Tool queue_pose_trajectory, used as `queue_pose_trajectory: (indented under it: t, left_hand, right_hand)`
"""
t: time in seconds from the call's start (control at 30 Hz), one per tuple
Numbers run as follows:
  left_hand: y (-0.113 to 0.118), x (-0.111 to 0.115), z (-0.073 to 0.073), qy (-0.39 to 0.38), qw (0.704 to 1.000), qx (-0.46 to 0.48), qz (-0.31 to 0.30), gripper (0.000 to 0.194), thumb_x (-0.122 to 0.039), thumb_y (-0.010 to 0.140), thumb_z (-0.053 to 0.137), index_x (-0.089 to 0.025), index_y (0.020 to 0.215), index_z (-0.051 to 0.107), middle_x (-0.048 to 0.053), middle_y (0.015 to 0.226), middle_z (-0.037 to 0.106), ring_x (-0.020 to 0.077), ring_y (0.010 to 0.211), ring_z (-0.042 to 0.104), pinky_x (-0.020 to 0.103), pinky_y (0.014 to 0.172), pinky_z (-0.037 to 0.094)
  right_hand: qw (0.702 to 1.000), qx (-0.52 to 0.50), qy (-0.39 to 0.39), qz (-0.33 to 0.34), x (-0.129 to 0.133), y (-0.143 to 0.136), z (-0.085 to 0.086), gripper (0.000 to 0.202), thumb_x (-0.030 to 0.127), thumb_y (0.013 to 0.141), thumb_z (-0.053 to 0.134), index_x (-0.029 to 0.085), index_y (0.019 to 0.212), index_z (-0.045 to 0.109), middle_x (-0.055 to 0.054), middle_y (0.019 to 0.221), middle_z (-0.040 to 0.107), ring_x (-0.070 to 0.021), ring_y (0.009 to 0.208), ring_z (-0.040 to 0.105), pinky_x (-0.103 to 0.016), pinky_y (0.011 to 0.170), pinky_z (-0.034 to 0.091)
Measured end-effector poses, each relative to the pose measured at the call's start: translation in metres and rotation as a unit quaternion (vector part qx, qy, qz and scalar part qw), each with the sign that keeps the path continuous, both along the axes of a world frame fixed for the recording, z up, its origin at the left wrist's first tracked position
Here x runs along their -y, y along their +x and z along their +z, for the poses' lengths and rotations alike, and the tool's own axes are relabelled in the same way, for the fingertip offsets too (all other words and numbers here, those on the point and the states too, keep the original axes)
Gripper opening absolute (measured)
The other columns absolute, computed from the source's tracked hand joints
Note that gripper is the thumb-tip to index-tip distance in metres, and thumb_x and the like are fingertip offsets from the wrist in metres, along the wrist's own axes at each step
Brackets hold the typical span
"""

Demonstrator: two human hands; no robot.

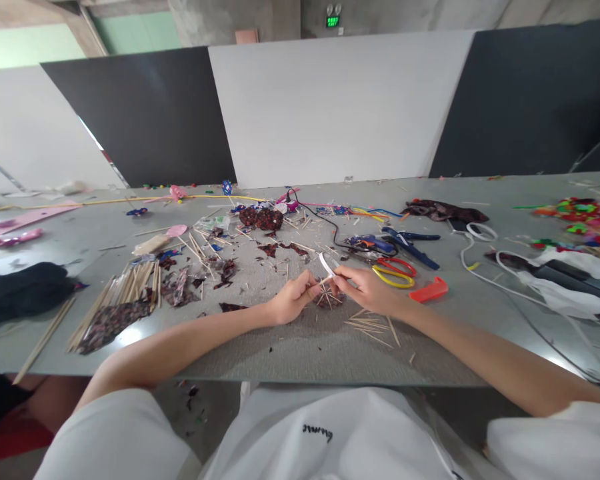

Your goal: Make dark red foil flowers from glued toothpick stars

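My left hand [295, 298] pinches one end of a thin wooden stick [325, 281] above the middle of the table. Close beside it, my right hand [364, 288] has its fingers closed at a curved white strip [326, 264], which sticks up from the fingertips. Just below both hands lies a dark patterned round piece [329, 300] with pale sticks spread over it like spokes. Short loose sticks [369, 327] are scattered to the right of it. Scissors with red and yellow handles [395, 273] and an orange-red plastic tool [429, 291] lie near my right forearm.
Blue-handled pliers [411, 245] and a glue gun with a blue body [373, 244] lie farther back. Bundled sticks [130, 287] and dark patterned fabric [114, 325] are at left. White cables [513, 285] cross the right side. Tall panels [340, 113] stand behind the table.
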State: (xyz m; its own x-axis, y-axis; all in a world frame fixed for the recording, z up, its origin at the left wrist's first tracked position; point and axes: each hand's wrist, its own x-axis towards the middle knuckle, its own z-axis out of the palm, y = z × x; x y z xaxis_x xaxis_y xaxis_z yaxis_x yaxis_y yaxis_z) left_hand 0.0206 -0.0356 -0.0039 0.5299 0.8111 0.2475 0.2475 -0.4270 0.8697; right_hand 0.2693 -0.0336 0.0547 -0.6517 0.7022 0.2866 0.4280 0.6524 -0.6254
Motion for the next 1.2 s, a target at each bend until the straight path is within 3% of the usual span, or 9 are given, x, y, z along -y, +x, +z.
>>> queue_pose_trajectory:
  t: [0.47,0.77,1.1,1.2]
  left_hand:
    - [0.001,0.000,0.003,0.003,0.998,-0.013,-0.058,0.052,-0.066,0.107,0.031,-0.021,0.086,0.044,-0.005,0.065,0.044,0.0108,0.058,0.038,0.024,0.058,0.034]
    - [-0.001,-0.003,0.008,0.054,0.997,-0.041,-0.046,0.049,-0.052,0.109,0.036,-0.019,0.075,0.050,-0.002,0.063,0.051,0.0117,0.059,0.045,0.025,0.062,0.037]
    - [-0.002,-0.003,0.005,0.004,0.996,-0.003,-0.088,0.052,-0.057,0.110,0.032,-0.016,0.095,0.061,-0.004,0.063,0.044,0.0118,0.058,0.040,0.025,0.060,0.036]
    - [0.001,0.000,0.010,0.018,0.997,-0.033,-0.067,0.047,-0.057,0.109,0.038,-0.017,0.098,0.061,-0.005,0.063,0.044,0.0118,0.059,0.039,0.025,0.060,0.034]
  right_hand:
    - [1.000,-0.003,-0.007,0.006,0.003,-0.002,0.002,0.038,0.047,0.111,0.042,0.022,0.093,0.064,-0.001,0.080,0.070,-0.0155,0.069,0.060,-0.028,0.069,0.043]
    - [1.000,0.011,-0.007,0.028,0.002,-0.003,-0.005,0.039,0.047,0.112,0.041,0.022,0.093,0.065,-0.001,0.081,0.070,-0.0161,0.072,0.062,-0.029,0.073,0.044]
    - [1.000,0.010,-0.003,0.025,0.000,-0.002,-0.008,0.040,0.048,0.112,0.041,0.022,0.099,0.068,-0.002,0.083,0.073,-0.0170,0.073,0.064,-0.030,0.072,0.044]
    - [1.000,0.006,-0.009,0.024,0.000,-0.003,-0.010,0.040,0.048,0.112,0.040,0.022,0.100,0.068,-0.002,0.082,0.073,-0.0166,0.073,0.065,-0.030,0.072,0.044]
